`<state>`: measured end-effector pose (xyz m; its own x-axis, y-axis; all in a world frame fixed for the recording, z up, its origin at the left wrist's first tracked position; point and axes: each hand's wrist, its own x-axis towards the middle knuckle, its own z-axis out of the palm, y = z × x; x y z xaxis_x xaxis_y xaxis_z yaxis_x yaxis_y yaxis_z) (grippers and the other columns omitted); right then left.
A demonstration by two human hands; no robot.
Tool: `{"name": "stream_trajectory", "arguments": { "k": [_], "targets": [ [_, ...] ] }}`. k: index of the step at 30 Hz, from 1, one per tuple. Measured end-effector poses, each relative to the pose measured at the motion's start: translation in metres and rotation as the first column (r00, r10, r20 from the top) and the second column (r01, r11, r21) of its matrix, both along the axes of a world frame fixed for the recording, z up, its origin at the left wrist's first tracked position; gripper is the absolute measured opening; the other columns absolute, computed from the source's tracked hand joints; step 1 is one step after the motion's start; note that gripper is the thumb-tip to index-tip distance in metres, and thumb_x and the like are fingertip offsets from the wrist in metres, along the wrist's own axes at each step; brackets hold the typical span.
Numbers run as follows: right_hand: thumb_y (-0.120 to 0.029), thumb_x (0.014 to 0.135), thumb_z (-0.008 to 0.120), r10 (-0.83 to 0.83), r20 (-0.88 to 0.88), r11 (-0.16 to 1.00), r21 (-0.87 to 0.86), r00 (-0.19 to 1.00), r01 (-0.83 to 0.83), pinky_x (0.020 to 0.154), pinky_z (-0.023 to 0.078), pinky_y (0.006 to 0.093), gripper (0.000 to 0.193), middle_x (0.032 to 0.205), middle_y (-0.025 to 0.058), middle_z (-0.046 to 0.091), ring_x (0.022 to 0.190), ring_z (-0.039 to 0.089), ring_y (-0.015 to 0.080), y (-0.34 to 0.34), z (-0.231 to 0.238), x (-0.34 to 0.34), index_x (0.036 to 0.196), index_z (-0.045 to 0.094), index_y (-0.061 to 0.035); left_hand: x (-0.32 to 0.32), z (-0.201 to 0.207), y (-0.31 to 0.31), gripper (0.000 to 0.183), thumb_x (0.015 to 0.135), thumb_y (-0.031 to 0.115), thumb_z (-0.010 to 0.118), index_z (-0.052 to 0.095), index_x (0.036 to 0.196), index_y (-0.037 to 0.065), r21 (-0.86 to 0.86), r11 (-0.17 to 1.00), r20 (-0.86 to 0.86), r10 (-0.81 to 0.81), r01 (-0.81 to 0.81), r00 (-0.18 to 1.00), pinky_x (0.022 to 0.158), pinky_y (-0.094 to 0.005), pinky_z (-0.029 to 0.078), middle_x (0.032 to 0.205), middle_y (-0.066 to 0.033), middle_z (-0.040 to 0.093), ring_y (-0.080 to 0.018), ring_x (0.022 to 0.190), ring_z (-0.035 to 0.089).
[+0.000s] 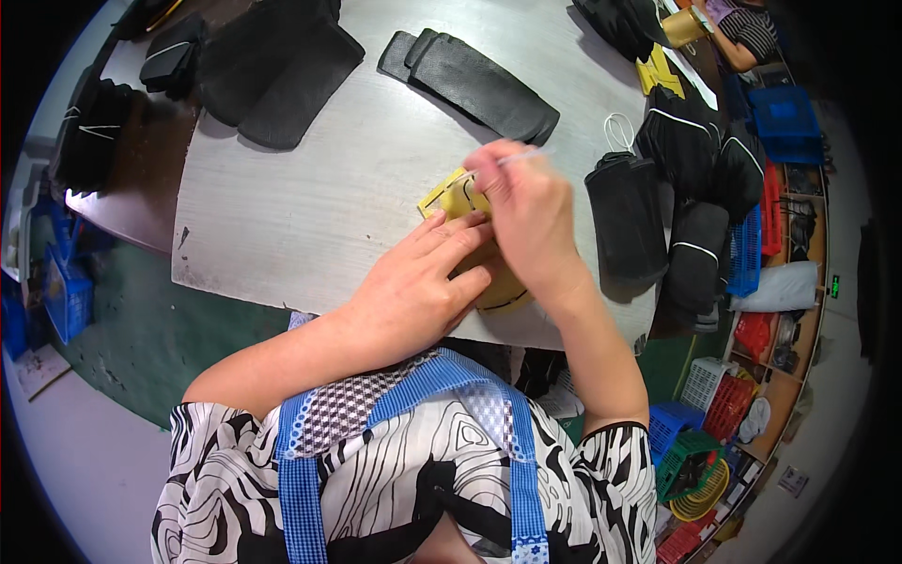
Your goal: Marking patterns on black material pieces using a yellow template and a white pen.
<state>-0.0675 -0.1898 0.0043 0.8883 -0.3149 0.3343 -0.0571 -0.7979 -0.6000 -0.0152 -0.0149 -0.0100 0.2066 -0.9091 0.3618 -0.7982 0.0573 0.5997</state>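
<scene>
A yellow and tan pattern piece point(503, 293) with dark marks lies near the table's front edge, partly covered by both hands. My left hand point(413, 268) rests flat on it with fingers stretched out. Closed round a thin whitish pen point(521, 157), my right hand point(534, 211) is over the upper part of the piece. The pen is smeared by motion, and its tip is hard to make out. Beyond the hands lies a stack of folded black leather-like pieces point(474, 85).
More black pieces point(287, 80) lie at the far left of the pale table point(282, 216). Tied black bundles point(625, 221) line its right side. Past them are a blue crate point(787, 122) and shelves of baskets. Another person's arm point(733, 47) shows at the far right.
</scene>
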Motion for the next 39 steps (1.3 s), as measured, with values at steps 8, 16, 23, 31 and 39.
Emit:
{"name": "stream_trajectory", "arguments": {
  "k": [8, 16, 23, 31, 39],
  "targets": [
    [-0.011, 0.099, 0.063, -0.052, -0.108, 0.995, 0.084, 0.993, 0.061, 0.072, 0.051, 0.0429, 0.012, 0.086, 0.0121, 0.071, 0.081, 0.066, 0.0335, 0.007, 0.011, -0.045, 0.094, 0.071, -0.0037, 0.0, -0.006, -0.003, 0.027, 0.079, 0.006, 0.077, 0.07, 0.105, 0.005, -0.02, 1.0, 0.02, 0.002, -0.002, 1.0, 0.107, -0.0532, 0.049, 0.123, -0.0154, 0.061, -0.0375, 0.124, 0.059],
    [-0.009, 0.098, 0.063, -0.164, -0.239, 0.976, 0.1, 0.957, 0.192, 0.07, 0.049, 0.0428, 0.011, 0.085, 0.012, 0.069, 0.079, 0.063, 0.0329, 0.025, 0.032, -0.124, 0.091, 0.07, -0.0028, 0.001, -0.005, -0.001, 0.036, 0.078, 0.006, 0.078, 0.072, 0.113, 0.006, -0.01, 1.0, 0.077, 0.014, -0.014, 0.997, 0.105, -0.05, 0.051, 0.122, -0.0136, 0.061, -0.0352, 0.122, 0.061],
    [-0.007, 0.096, 0.065, -0.135, -0.182, 0.986, 0.076, 0.974, 0.151, 0.07, 0.049, 0.0415, 0.006, 0.085, 0.0094, 0.068, 0.076, 0.063, 0.0293, 0.029, 0.021, -0.127, 0.097, 0.071, -0.0038, 0.013, 0.007, -0.007, 0.035, 0.077, 0.012, 0.081, 0.071, 0.11, 0.011, 0.035, 0.999, 0.135, -0.025, 0.02, 0.991, 0.105, -0.0485, 0.05, 0.126, -0.01, 0.062, -0.0328, 0.124, 0.06],
    [-0.007, 0.092, 0.072, -0.197, -0.081, 0.98, -0.045, 0.977, 0.194, 0.075, 0.053, 0.0403, 0.018, 0.096, 0.0155, 0.069, 0.083, 0.066, 0.0329, 0.026, 0.003, -0.101, 0.109, 0.068, -0.0018, 0.052, 0.033, -0.042, 0.062, 0.072, 0.023, 0.088, 0.059, 0.126, 0.013, 0.355, 0.91, 0.054, -0.247, 0.212, 0.968, 0.121, -0.0512, 0.035, 0.131, -0.0113, 0.059, -0.0325, 0.13, 0.055],
    [-0.009, 0.1, 0.066, -0.622, 0.07, 0.715, -0.356, 0.78, 0.602, 0.078, 0.05, 0.0311, 0.012, 0.091, 0.0121, 0.068, 0.083, 0.065, 0.0198, -0.069, 0.03, -0.171, 0.103, 0.071, 0.0014, 0.094, 0.006, -0.014, 0.081, 0.083, 0.043, 0.078, 0.047, 0.151, 0.012, 0.226, 0.967, 0.403, 0.018, -0.119, 0.915, 0.126, -0.0566, 0.022, 0.158, -0.012, 0.043, -0.0335, 0.151, 0.035]
  ]
}}
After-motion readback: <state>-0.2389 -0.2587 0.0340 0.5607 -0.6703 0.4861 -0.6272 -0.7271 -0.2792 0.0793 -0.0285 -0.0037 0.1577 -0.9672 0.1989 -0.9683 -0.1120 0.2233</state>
